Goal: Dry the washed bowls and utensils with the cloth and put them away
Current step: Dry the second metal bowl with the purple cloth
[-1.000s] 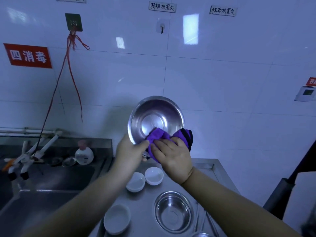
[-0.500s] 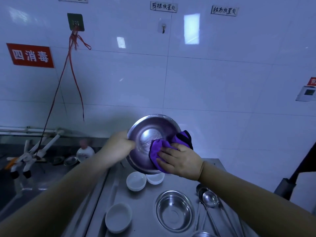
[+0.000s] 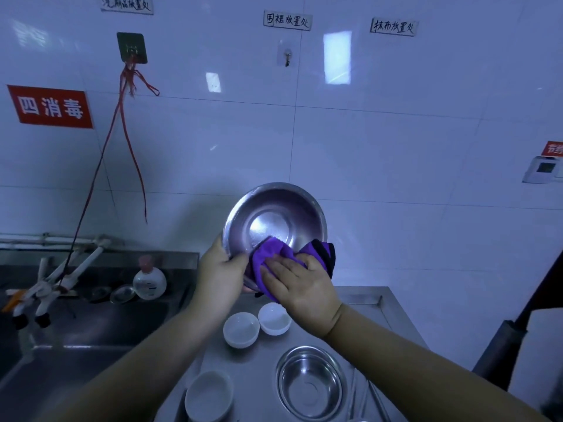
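Observation:
I hold a steel bowl (image 3: 274,217) up in front of the tiled wall, its inside tilted toward me. My left hand (image 3: 221,275) grips its lower left rim. My right hand (image 3: 300,283) presses a purple cloth (image 3: 271,254) against the bowl's lower inside edge, fingers fairly straight over the cloth; part of the cloth bunches out to the right. On the steel counter (image 3: 362,309) below lie two small white bowls (image 3: 241,329) (image 3: 274,318), a third white bowl (image 3: 208,395), and another steel bowl (image 3: 310,382). Utensil handles (image 3: 370,397) show at the bottom right.
A sink (image 3: 91,327) lies to the left with taps (image 3: 45,287), a round soap bottle (image 3: 150,280) and small lids on its ledge. Red strings (image 3: 122,147) hang from a wall hook. A dark upright object (image 3: 499,351) stands at the right edge.
The bowl has tilted back up with its opening toward me. My left hand shifted from the left rim to the lower left, and the cloth slid down to the bowl's bottom edge.

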A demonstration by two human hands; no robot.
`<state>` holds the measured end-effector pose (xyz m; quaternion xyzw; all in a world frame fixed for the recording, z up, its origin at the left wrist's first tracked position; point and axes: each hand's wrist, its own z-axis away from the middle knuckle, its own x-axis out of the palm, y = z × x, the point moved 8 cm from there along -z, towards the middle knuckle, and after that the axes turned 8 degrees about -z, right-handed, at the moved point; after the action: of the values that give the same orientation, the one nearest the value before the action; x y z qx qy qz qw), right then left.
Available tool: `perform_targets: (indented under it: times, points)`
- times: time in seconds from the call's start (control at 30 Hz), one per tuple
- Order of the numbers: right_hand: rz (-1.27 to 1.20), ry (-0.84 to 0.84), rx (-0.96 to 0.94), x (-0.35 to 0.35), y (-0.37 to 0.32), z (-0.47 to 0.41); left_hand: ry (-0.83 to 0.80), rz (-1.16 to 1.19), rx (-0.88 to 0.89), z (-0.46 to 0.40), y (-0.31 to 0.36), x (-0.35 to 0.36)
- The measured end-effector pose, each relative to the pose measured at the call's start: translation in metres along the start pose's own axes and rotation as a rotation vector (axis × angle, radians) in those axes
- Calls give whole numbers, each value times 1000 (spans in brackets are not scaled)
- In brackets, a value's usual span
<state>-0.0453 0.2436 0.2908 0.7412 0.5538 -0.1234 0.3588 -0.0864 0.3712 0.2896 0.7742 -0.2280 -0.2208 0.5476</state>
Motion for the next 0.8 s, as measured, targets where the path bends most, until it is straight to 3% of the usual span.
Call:
perform_targets:
  times: [0.1, 0.27, 0.47, 0.63, 0.8]
  points:
    - [10, -101, -58, 6, 9, 5, -6, -163, 63, -8, 9, -8]
    - [62, -317, -129, 9, 29, 7, -141, -345, 17, -25, 5, -14]
    - [168, -678, 43, 27, 42, 13, -181, -394, 4, -33, -1, -11]
    - [39, -689, 95, 28, 43, 2, -192, -378, -15, -29, -7, -4]
    - [-67, -697, 29, 34, 28, -3, -170, -390, 4, -27, -7, 0]
